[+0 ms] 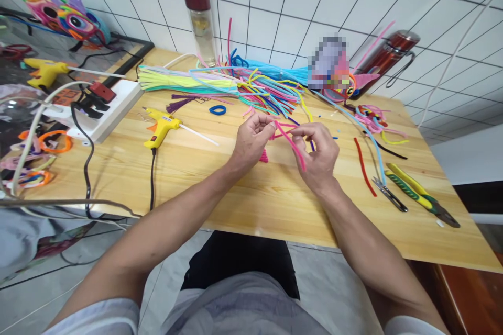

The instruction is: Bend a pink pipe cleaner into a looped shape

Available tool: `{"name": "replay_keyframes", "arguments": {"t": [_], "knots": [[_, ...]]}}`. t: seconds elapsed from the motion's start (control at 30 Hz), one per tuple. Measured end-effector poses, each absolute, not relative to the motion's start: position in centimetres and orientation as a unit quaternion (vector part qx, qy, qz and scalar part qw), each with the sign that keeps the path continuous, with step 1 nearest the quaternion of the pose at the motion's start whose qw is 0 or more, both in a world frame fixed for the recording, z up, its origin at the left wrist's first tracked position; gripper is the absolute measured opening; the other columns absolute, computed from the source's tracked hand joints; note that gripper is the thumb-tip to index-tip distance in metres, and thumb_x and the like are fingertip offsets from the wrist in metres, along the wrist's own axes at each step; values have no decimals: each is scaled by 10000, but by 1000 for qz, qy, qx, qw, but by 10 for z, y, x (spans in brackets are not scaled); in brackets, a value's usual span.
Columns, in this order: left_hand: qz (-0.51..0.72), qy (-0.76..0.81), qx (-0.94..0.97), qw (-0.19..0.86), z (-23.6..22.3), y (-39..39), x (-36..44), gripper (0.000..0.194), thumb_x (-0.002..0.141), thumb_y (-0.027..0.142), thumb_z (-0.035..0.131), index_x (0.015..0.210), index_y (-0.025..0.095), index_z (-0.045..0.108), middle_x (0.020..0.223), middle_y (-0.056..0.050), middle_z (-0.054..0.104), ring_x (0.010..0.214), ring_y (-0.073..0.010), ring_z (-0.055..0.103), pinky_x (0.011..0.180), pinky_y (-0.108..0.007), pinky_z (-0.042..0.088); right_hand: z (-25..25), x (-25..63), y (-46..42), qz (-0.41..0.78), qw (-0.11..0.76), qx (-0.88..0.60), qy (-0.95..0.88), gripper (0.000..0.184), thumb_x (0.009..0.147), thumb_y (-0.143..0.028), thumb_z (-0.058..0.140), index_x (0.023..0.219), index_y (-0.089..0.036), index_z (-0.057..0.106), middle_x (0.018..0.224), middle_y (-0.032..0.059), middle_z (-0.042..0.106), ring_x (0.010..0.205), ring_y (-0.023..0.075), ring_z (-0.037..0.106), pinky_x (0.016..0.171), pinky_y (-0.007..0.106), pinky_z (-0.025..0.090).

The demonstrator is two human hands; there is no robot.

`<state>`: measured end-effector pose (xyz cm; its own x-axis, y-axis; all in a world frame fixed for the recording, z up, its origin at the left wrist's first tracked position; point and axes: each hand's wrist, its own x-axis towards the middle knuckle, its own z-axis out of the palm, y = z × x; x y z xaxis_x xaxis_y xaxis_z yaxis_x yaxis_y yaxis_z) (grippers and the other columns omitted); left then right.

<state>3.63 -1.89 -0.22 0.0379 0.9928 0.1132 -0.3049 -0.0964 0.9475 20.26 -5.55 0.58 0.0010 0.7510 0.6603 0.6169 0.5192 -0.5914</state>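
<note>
My left hand and my right hand are raised a little above the wooden table, close together. Both pinch the same pink pipe cleaner, which bends between the fingers and runs down past my right thumb. A short pink piece shows under my left hand. Just behind the hands lies a big heap of coloured pipe cleaners.
A yellow glue gun with a black cord lies left of the hands, a white power strip beyond it. Pliers, small scissors and a red pipe cleaner lie right. Two bottles stand by the tiled wall.
</note>
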Motion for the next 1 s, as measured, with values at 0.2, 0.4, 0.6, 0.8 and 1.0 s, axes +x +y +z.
{"name": "replay_keyframes", "arguments": {"t": [0.2, 0.4, 0.6, 0.8, 1.0], "knots": [[580, 415, 487, 504, 3, -27, 37, 68, 940, 190, 703, 894, 200, 654, 766, 21, 658, 695, -113, 580, 696, -235, 484, 15, 192, -62, 373, 537, -493, -574, 385, 976, -621, 730, 878, -249, 757, 798, 18, 751, 717, 189, 664, 710, 346, 569], [583, 418, 500, 485, 2, -29, 37, 88, 925, 205, 738, 892, 203, 657, 803, 21, 673, 696, -105, 591, 705, -232, 500, 10, 188, -57, 424, 511, -494, -561, 449, 836, -629, 895, 732, -237, 704, 654, -23, 657, 599, 139, 559, 611, 295, 501], [599, 398, 458, 523, 5, -24, 38, 84, 915, 153, 691, 875, 203, 637, 815, 8, 717, 731, -114, 646, 755, -241, 544, 5, 184, -56, 468, 520, -483, -526, 499, 834, -719, 869, 826, -240, 732, 721, -3, 743, 618, 150, 645, 636, 301, 562], [593, 420, 468, 503, 4, -26, 38, 82, 924, 168, 708, 878, 203, 648, 833, 6, 725, 741, -117, 654, 757, -246, 538, 8, 184, -58, 503, 505, -485, -507, 556, 780, -768, 880, 889, -237, 755, 760, 21, 784, 651, 177, 713, 650, 317, 611], [601, 415, 489, 477, 1, -30, 38, 91, 922, 204, 766, 904, 201, 677, 810, 19, 710, 694, -105, 594, 725, -243, 509, 10, 182, -58, 531, 515, -477, -475, 508, 772, -692, 912, 831, -217, 744, 727, 18, 756, 621, 145, 678, 641, 285, 582]]}}
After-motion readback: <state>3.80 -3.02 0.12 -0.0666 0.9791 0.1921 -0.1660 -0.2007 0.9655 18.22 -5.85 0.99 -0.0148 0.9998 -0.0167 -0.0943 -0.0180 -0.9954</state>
